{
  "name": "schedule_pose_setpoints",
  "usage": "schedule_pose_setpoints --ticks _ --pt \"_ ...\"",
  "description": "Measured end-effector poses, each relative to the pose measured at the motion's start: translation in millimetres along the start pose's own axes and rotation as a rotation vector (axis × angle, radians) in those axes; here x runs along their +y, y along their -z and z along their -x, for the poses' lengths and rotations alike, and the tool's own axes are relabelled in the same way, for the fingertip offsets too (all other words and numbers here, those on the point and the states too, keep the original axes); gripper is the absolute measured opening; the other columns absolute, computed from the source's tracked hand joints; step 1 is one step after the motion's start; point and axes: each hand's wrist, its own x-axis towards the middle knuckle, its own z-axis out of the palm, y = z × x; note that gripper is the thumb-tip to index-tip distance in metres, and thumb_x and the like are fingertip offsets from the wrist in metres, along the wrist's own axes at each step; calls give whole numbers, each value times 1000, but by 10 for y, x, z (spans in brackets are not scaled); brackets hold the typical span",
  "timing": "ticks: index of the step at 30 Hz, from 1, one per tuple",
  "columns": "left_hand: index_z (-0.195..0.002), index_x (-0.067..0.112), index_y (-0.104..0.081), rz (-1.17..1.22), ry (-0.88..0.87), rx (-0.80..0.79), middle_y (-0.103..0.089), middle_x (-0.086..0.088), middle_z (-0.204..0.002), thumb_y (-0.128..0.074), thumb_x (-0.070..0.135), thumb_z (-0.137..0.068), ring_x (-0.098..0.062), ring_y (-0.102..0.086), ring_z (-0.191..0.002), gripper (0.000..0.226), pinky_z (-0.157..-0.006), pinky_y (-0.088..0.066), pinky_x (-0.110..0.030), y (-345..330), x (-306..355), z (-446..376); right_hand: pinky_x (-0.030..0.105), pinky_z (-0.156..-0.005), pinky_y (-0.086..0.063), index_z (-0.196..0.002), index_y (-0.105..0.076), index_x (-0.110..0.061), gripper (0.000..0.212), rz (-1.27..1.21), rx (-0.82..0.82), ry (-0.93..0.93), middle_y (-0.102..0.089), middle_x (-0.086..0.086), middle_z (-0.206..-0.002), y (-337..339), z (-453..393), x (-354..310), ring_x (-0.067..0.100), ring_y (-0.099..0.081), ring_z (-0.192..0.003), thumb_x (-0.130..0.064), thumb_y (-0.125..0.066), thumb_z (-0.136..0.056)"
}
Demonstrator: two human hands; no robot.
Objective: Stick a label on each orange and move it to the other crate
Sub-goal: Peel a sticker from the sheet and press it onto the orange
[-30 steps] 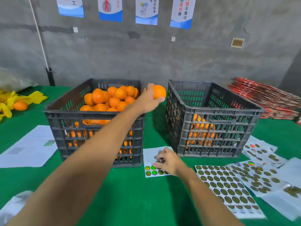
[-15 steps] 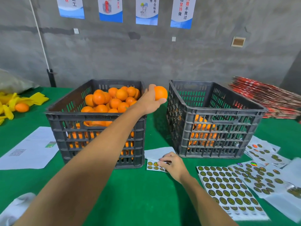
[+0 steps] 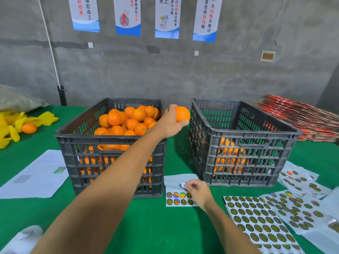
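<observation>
**Orange held between two crates as a label comes off its sheet**

While the left hand (image 3: 169, 121) grips an orange (image 3: 182, 114) in curled fingers above the gap between two dark plastic crates, the right hand (image 3: 197, 189) pinches a small round label (image 3: 183, 185) between thumb and fingertips just above a short sticker sheet (image 3: 176, 189). That sheet lies on the green worktop (image 3: 146, 226) between the near corners of the crates, with two rows of shiny round labels showing beside the hand. The left crate (image 3: 111, 162) is heaped with oranges above its rim; the right crate (image 3: 244, 158) holds a shallower layer, seen through its slotted wall. Larger sticker sheets (image 3: 256, 222) fan out along the worktop's right side toward the near edge (some overlap one another). Printed papers (image 3: 34, 176) lie flat left of the full crate, and a lone orange (image 3: 29, 128) sits among yellow material (image 3: 12, 125) near the far left edge. A stack of flat red cartons (image 3: 300, 121) rests at the far right, and posters (image 3: 167, 17) hang on the grey wall behind.
</observation>
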Motion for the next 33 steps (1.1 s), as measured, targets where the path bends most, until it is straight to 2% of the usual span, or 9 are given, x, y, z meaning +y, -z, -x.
schedule_pose_setpoints --ticks 4,9,13,15,19,24,27,31,33 --pt "-159 20 -15 5 -21 14 -33 -14 -157 -66 41 -99 -37 -49 -134 82 -109 -46 -54 -12 -32 -27 24 -73 -53 -92 -74 -20 14 7 133 38 -74 -8 -89 -22 -35 -225 17 -70 -90 -27 -64 -100" --pt "-156 42 -25 36 -106 57 -39 -16 -144 -62 38 -102 -35 -55 -116 66 -100 -51 -47 -10 -61 -22 39 -77 -58 -103 -75 -17 16 -138 412 330 -73 -4 -85 128 -181 -1133 15 -69 -79 -24 -61 -102" --pt "-152 45 -33 55 -118 128 -39 -11 -142 -61 33 -103 -31 -51 -120 57 -93 -48 -37 -12 -78 -28 31 -75 -53 -103 -73 -14 20 -142 665 575 -70 -4 -88 414 -225 -1828 15 -66 -80 -27 -58 -104" --pt "-149 45 -36 98 -92 147 -41 -10 -140 -63 30 -102 -32 -54 -119 57 -93 -54 -41 -8 -81 -39 28 -81 -52 -109 -74 -11 20 -138 717 668 -70 -2 -96 520 -226 -2070 13 -65 -87 -23 -59 -103" --pt "-147 46 -41 261 -71 117 -50 -10 -139 -65 22 -99 -30 -63 -113 58 -93 -59 -49 15 -83 -61 25 -84 -51 -116 -72 -10 19 69 681 789 -67 -2 -102 561 -229 -2264 8 -60 -91 -17 -61 -102" --pt "-140 39 -52 576 -20 80 -44 -10 -151 -39 9 -104 -28 -55 -128 49 -97 -58 -46 45 9 -51 37 -73 -53 -117 -73 -10 21 291 627 866 -57 -2 -101 497 -264 -2174 13 -56 -84 -16 -61 -101" --pt "-136 32 -55 665 33 82 -45 -13 -151 -30 7 -106 -30 -55 -127 46 -95 -59 -47 62 51 -57 41 -69 -55 -121 -73 -12 23 364 620 871 -58 -2 -105 486 -279 -2125 17 -58 -87 -19 -63 -101" --pt "-140 31 -56 743 50 80 -56 -8 -142 -42 22 -110 -19 -64 -112 35 -83 -63 -36 79 18 -70 31 -62 -55 -130 -69 -20 34 571 642 904 -59 -1 -120 530 -275 -2106 16 -59 -99 -34 -64 -99" --pt "-137 35 -57 758 52 85 -57 -6 -140 -49 27 -109 -20 -65 -114 31 -85 -63 -39 82 -14 -74 30 -72 -56 -137 -63 -23 41 527 578 876 -54 -2 -132 533 -277 -2093 14 -57 -109 -36 -65 -98"
